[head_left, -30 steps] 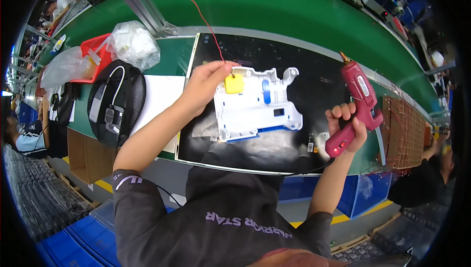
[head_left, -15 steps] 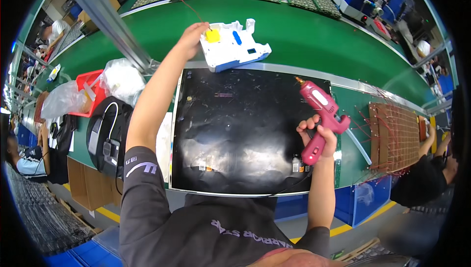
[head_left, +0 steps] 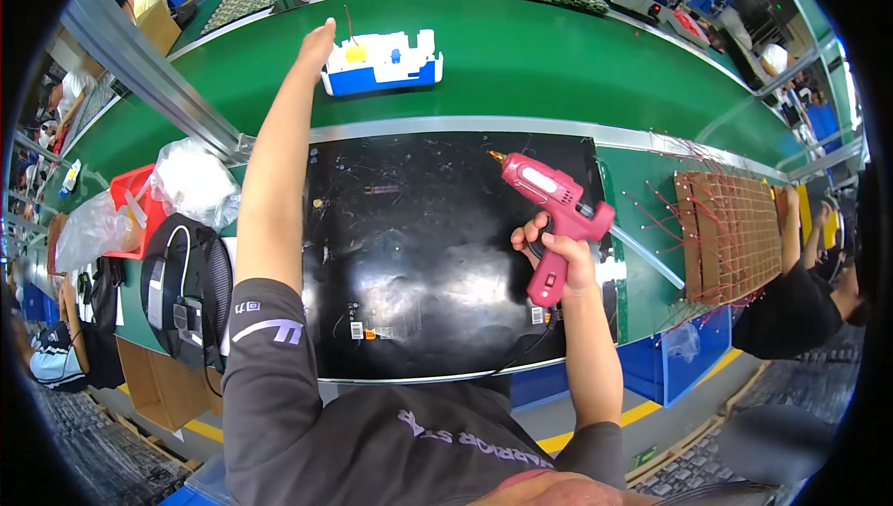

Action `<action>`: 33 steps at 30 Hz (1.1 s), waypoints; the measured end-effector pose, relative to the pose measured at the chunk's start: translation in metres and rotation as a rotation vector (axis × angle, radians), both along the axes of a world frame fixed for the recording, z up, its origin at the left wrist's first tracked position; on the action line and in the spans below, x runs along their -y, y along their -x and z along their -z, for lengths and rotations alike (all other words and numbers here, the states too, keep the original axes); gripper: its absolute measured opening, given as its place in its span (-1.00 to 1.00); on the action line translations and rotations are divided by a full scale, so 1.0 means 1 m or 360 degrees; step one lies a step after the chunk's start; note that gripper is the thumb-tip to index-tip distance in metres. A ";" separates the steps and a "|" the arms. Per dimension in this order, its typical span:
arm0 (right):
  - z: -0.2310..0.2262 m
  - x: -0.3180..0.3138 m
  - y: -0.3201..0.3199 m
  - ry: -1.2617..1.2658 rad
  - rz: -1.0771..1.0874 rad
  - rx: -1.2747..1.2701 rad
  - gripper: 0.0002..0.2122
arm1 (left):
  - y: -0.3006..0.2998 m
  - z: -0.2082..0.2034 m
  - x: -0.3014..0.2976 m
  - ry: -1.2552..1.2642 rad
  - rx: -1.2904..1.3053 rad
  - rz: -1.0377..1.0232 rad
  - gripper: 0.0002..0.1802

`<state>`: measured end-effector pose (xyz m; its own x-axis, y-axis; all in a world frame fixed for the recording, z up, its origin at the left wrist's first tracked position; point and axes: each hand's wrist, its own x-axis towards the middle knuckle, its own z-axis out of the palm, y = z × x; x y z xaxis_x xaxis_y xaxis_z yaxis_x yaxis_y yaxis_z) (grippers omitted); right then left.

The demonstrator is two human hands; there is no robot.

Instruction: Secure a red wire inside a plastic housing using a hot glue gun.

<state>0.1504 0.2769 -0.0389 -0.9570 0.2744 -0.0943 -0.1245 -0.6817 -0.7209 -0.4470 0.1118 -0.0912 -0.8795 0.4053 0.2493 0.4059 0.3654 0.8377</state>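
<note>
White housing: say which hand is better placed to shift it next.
Left, probably: the left hand is at the left end of the housing, while the right hand grips the glue gun.

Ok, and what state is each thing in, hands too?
White-and-blue housing: inner side up
Yellow block: in the housing, red wire rising
Red glue gun: held, nozzle forward and left
Glue stick: sticking out of the gun's back
Left hand: at the housing's left end, grip unclear
Right hand: closed around the gun's handle
Black mat: lying flat
</note>
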 end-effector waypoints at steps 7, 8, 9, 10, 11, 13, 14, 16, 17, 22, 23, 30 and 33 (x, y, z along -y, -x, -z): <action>0.004 -0.010 -0.013 0.0000 0.0037 0.0007 -0.78 | -0.168 -0.064 -0.016 -0.0163 -0.0838 -0.0259 -0.63; 0.003 -0.008 -0.012 0.0019 0.0006 -0.0037 -0.79 | -0.204 -0.079 -0.008 -0.0221 -0.1003 -0.0112 -0.68; 0.001 -0.006 -0.010 0.0023 -0.0011 -0.0048 -0.79 | -0.236 -0.090 -0.001 -0.0195 -0.0877 0.0036 -0.66; 0.000 -0.003 -0.008 0.0012 -0.0041 -0.0078 -0.78 | -0.255 -0.090 0.009 -0.0132 -0.0842 0.0218 -0.63; 0.000 -0.004 -0.010 -0.0006 -0.0039 -0.0092 -0.78 | -0.293 -0.099 0.009 0.0007 -0.0518 0.0353 -0.60; 0.001 -0.003 -0.009 -0.0013 -0.0072 -0.0120 -0.78 | -0.327 -0.088 0.010 -0.0105 -0.0334 0.0797 -0.51; 0.004 -0.003 -0.008 -0.0014 -0.0091 -0.0143 -0.78 | -0.342 -0.083 0.009 -0.0051 -0.0146 0.0892 -0.45; 0.006 -0.001 -0.007 -0.0019 -0.0106 -0.0142 -0.78 | -0.359 -0.065 0.004 -0.0110 -0.0054 0.1052 -0.38; 0.006 -0.001 -0.008 -0.0024 -0.0111 -0.0139 -0.78 | -0.368 -0.063 0.000 -0.0187 0.0033 0.1115 -0.41; 0.006 0.001 -0.012 -0.0076 -0.0126 -0.0116 -0.77 | -0.398 -0.061 0.000 -0.0073 0.1133 0.1165 -0.77; 0.006 0.001 -0.013 -0.0105 -0.0118 -0.0096 -0.75 | -0.411 -0.066 0.006 -0.0098 0.1142 0.1185 -0.82; 0.007 0.000 -0.010 -0.0054 -0.0127 -0.0143 -0.79 | -0.476 -0.103 0.068 0.0171 0.1055 0.1638 -0.86; 0.003 -0.002 -0.010 -0.0100 -0.0120 -0.0105 -0.76 | -0.490 -0.108 0.087 0.0227 0.0676 0.1773 -0.88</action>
<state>0.1607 0.2791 -0.0416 -0.9787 0.2046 -0.0153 -0.1230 -0.6447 -0.7545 0.0427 0.0251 0.0173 -0.0292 0.9960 -0.0847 0.2589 0.0894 0.9618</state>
